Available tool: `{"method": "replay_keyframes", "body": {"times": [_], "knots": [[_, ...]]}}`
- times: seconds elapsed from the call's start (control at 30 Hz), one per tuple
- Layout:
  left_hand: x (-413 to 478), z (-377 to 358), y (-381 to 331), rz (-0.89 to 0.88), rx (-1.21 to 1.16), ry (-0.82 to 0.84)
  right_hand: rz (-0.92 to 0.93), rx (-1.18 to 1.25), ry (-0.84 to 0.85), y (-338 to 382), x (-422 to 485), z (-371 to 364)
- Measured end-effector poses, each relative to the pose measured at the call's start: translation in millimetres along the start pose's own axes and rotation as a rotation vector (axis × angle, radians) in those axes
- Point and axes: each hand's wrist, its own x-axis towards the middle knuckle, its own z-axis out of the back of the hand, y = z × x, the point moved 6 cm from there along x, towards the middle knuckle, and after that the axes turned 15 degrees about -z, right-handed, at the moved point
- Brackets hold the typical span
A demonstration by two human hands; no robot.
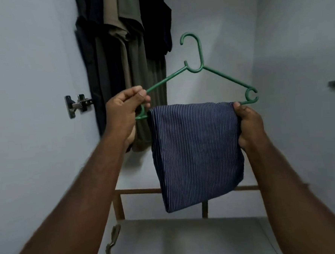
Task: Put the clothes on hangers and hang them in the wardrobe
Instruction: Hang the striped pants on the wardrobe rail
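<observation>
Inside the wardrobe (pixel 275 41), dark clothes (pixel 127 56) hang at 11 o'clock; left hand (pixel 122 112) pinches the green hanger (pixel 224 77), right hand (pixel 250 124) grips the striped garment (pixel 195 152) draped over it.

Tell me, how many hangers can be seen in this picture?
1: the green hanger, held up before the wardrobe, striped cloth over its bar. The hanging clothes at upper left may hide others.
</observation>
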Motion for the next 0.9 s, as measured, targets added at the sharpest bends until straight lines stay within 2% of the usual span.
{"method": "replay_keyframes", "body": {"times": [0.17,0.3,0.43,0.53,0.73,0.9], "knots": [[45.5,-33.4,51.7,0.01,-0.217,-0.175,0.03,0.087,0.105,22.2,96.4,-20.2],[94.6,-72.5,74.7,-0.076,-0.374,-0.293,0.03,0.223,0.128,60.7,171.5,-39.1],[94.8,-97.4,128.2,-0.024,-0.19,-0.384,-0.013,0.281,0.149,75.3,224.8,-57.0],[109.5,-111.8,147.7,-0.036,-0.075,-0.35,-0.045,0.301,0.163,73.6,252.8,-69.4],[169.7,-135.2,123.3,-0.325,0.383,-0.169,-0.02,0.294,0.183,93.9,305.3,-94.2],[207.8,-161.8,93.9,-0.493,0.462,-0.19,0.058,0.388,0.221,133.8,334.9,-123.6]]}}
